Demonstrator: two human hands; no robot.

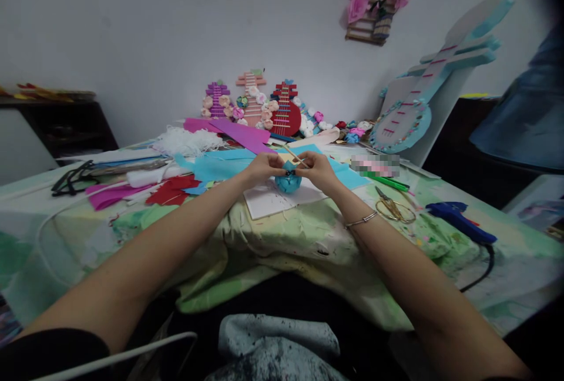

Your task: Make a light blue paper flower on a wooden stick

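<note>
Over the near part of the table, a small round blue paper flower (288,184) is held between both hands. My left hand (264,168) pinches its upper left side with thumb and fingers. My right hand (319,171) pinches the upper right side, and a thin pale stick (292,154) slants up from between its fingers. The thumbs nearly meet at the flower's top. Under the hands lies a white board (264,205). Blue paper sheets (215,167) spread behind and beside it. The fingertips partly hide the flower's folds.
To the right lie gold-handled scissors (395,208), a green pen (388,180) and a blue glue gun (462,222) with a black cord. Glasses (73,178) and red paper (173,191) are at left. Several decorated paper instruments (283,108) stand along the wall.
</note>
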